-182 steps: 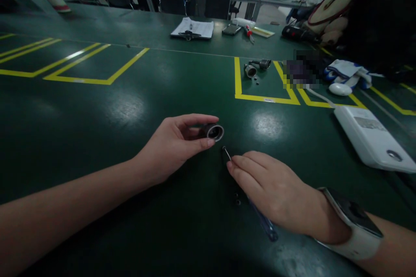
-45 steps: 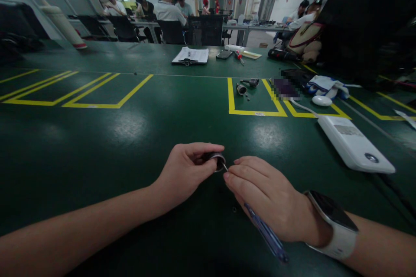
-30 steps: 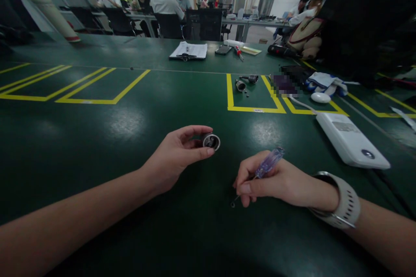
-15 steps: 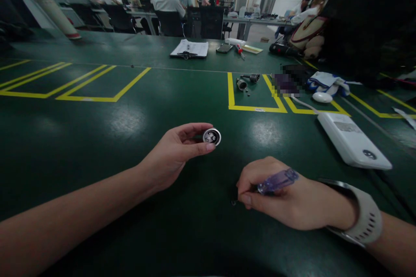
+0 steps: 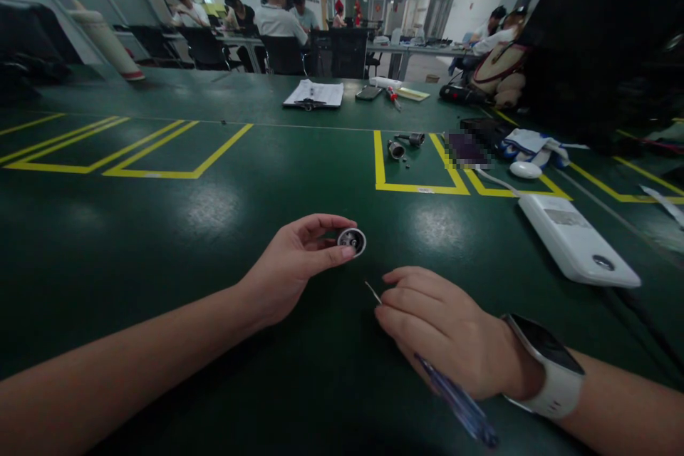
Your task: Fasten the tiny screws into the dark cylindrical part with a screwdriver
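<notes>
A round metal connector (image 5: 351, 242) is pinched between the thumb and fingers of my left hand (image 5: 299, 256), its open face with inner pins turned toward me. My right hand (image 5: 438, 328), with a watch at the wrist, is closed on a screwdriver (image 5: 462, 406) with a translucent purple handle. The handle sticks out below the palm, toward the lower right. The thin metal shaft points up and left, its tip a little below and right of the connector, not touching it.
Metal parts (image 5: 396, 149) lie inside a yellow taped box. A white power bank (image 5: 580, 239) with a cable rests at the right. Farther back are a clipboard (image 5: 313, 94), a phone (image 5: 368, 92) and a red screwdriver (image 5: 393, 97). People sit at distant tables.
My right hand has turned over, so the screwdriver handle now points down and right and its shaft shows. The connector is tilted slightly. The whole view has shifted slightly.
</notes>
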Demonstrator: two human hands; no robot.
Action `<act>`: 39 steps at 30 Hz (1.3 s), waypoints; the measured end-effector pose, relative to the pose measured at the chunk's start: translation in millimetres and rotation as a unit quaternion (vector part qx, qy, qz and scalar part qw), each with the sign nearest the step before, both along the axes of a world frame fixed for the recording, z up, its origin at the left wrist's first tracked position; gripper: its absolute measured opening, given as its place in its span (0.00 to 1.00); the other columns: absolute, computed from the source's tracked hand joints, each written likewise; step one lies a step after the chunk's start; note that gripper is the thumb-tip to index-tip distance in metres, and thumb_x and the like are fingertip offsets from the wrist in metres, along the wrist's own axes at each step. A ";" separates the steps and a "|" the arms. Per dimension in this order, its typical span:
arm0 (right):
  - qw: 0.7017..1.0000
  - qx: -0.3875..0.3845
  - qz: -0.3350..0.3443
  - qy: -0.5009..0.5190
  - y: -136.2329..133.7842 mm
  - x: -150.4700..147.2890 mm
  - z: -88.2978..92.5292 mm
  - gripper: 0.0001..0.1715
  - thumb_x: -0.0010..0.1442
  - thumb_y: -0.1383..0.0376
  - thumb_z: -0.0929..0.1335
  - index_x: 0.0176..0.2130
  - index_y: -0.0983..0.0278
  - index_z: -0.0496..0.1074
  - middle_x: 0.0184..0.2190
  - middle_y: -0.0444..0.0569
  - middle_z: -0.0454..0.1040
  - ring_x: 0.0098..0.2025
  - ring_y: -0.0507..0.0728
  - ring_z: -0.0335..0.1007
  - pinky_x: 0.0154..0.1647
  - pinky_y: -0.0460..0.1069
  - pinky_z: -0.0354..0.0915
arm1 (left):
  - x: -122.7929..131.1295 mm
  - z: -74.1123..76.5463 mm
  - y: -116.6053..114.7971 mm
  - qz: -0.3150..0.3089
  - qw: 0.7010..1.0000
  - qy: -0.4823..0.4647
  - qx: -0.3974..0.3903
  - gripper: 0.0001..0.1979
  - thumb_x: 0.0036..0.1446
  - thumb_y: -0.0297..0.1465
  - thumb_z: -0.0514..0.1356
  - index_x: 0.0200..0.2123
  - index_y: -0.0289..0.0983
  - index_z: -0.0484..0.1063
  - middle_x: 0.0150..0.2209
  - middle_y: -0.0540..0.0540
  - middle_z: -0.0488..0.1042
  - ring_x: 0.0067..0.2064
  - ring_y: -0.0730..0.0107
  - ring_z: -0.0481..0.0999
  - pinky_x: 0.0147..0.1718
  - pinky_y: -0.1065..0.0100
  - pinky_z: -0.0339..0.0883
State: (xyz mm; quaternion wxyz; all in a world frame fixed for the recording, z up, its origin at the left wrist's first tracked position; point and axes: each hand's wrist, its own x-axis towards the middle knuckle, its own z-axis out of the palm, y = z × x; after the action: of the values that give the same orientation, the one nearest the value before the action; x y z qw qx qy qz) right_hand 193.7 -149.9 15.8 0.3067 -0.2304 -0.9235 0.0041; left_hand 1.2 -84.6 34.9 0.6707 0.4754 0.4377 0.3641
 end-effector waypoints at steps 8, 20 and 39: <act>0.994 0.005 -0.054 0.093 -0.7 2.2 -0.1 0.09 0.57 0.76 0.63 0.39 0.72 0.69 0.32 0.55 0.75 0.38 0.57 0.71 0.44 0.54 0.69 | 0.5 -6.9 -5.5 -0.046 0.999 0.021 0.011 0.18 0.43 0.25 0.68 0.40 0.38 0.73 0.35 0.48 0.79 0.39 0.67 0.77 0.41 0.66 0.69; 0.993 -0.019 -0.068 0.091 1.9 -2.6 -2.3 0.08 0.60 0.74 0.62 0.39 0.70 0.69 0.35 0.55 0.75 0.39 0.57 0.71 0.40 0.54 0.69 | 2.9 -5.7 -10.9 -0.061 0.996 0.042 0.055 0.13 0.47 0.25 0.65 0.39 0.38 0.73 0.35 0.49 0.79 0.37 0.70 0.78 0.38 0.69 0.70; 0.996 -0.002 -0.074 0.056 -0.1 -7.1 0.7 0.09 0.61 0.75 0.61 0.40 0.72 0.70 0.34 0.56 0.76 0.38 0.57 0.71 0.41 0.54 0.70 | 6.5 -5.7 -12.2 -0.023 0.982 0.080 0.168 0.07 0.44 0.23 0.62 0.30 0.37 0.77 0.37 0.48 0.77 0.38 0.68 0.77 0.39 0.68 0.72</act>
State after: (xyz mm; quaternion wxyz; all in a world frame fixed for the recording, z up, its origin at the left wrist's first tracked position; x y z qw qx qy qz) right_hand 186.6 -150.0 16.5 0.3567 -0.2981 -0.8854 -0.0035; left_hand 7.7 -96.8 29.3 0.5523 0.6189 0.4111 0.3782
